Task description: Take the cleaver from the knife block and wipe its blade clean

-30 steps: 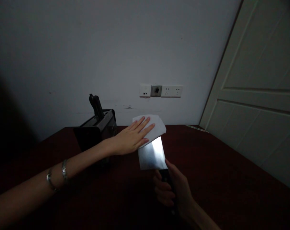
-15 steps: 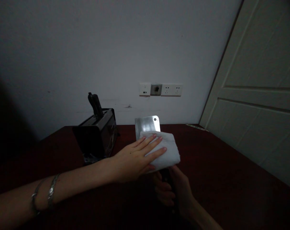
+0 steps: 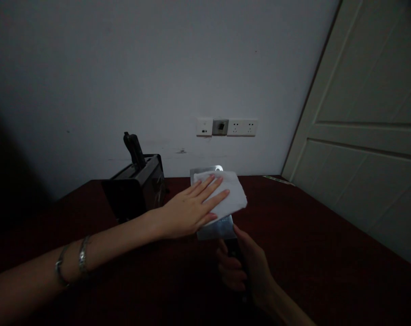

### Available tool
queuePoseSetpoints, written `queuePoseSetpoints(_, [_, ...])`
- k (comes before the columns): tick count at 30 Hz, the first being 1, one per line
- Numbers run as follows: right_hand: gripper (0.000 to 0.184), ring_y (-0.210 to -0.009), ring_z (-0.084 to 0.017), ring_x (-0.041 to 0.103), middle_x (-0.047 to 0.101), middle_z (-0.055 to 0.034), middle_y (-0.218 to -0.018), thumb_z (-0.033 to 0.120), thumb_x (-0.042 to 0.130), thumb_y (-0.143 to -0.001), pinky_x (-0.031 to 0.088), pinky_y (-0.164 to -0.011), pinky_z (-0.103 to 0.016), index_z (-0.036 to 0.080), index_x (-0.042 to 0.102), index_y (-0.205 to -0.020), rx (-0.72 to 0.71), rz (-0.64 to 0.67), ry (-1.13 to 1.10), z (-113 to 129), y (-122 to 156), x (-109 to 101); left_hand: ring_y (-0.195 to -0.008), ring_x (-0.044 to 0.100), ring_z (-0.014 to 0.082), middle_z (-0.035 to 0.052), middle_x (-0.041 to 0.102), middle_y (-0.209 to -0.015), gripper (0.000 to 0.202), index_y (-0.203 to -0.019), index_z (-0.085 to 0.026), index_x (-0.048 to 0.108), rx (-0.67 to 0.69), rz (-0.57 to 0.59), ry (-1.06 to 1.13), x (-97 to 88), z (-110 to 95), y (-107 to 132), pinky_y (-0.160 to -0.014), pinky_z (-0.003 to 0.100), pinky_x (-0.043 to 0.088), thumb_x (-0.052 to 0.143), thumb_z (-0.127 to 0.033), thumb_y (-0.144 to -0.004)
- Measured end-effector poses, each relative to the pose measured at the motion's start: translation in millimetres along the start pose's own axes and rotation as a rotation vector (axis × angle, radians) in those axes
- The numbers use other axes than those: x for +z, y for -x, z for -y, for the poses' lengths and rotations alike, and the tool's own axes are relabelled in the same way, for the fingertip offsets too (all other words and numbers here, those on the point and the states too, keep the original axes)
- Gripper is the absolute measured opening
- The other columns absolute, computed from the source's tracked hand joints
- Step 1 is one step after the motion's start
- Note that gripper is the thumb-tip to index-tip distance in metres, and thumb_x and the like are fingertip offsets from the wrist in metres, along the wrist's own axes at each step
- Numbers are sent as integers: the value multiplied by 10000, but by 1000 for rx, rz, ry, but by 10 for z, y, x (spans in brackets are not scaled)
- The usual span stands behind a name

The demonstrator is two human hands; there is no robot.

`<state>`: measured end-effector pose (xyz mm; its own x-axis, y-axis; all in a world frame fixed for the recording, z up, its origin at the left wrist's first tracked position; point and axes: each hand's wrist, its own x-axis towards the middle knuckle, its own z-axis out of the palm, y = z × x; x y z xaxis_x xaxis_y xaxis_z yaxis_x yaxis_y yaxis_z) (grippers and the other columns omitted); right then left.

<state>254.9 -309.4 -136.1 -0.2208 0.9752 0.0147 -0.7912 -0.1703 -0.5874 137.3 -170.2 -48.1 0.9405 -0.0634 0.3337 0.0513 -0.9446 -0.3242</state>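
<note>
A cleaver [image 3: 216, 229] with a broad steel blade is held up in front of me, its hole near the far end. My right hand [image 3: 241, 265] is wrapped around its black handle. Over the middle of the blade lies a folded white cloth [image 3: 234, 192]. My left hand [image 3: 192, 206] presses flat on that cloth, fingers stretched and apart. The blade shows above and below the cloth; its middle is hidden.
On the dark red table [image 3: 293, 244], a black knife block [image 3: 137, 181] stands at left with black-handled pieces upright in it. Behind is a grey wall with sockets [image 3: 241, 127]. A pale panelled door [image 3: 365, 149] leans in from the right.
My left hand and the cloth have slid up the blade, away from the handle. The lower blade now shows. My right hand keeps its grip, nearly still.
</note>
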Motion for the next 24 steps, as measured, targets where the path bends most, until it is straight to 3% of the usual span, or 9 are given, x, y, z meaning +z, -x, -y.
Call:
queuePoseSetpoints(4, [394,-304,-15,171,341,88,-441,530,547,-708,174,-278,-146,141,516,-654,-49,-29,6,29,-4,-29,-1367,29,250,102,48,-1494,575,-1414,-196,159,91,19,53,65,-187,48,-1104,400,157,376,-375,-913])
queuePoseSetpoints(9, [361,-305,-16,170,327,86,-436,490,570,-659,161,-286,-160,133,517,-647,-35,-56,54,51,-7,-64,-1364,81,254,94,114,-1490,554,-1405,-192,200,113,12,73,53,-259,76,-1104,393,172,377,-372,-912])
queuePoseSetpoints(13, [314,-307,-14,159,317,87,-430,432,569,-648,147,-292,-164,121,535,-665,-36,-73,72,65,-3,-36,-1364,94,250,100,133,-1486,575,-1398,-180,225,148,4,72,57,-241,110,-1101,393,191,429,-365,-893])
queuePoseSetpoints(17, [413,-308,-8,141,289,92,-421,507,538,-668,129,-286,-156,95,572,-665,-64,-120,53,101,17,8,-1363,111,243,84,137,-1487,595,-1391,-211,242,161,15,79,67,-200,151,-1097,404,208,490,-351,-869])
queuePoseSetpoints(24, [357,-304,-9,130,286,101,-407,493,554,-689,157,-276,-135,137,552,-661,-89,-107,-13,150,-15,13,-1360,136,221,78,188,-1475,502,-1379,-236,282,215,54,107,86,-22,183,-1096,413,218,438,-233,-901])
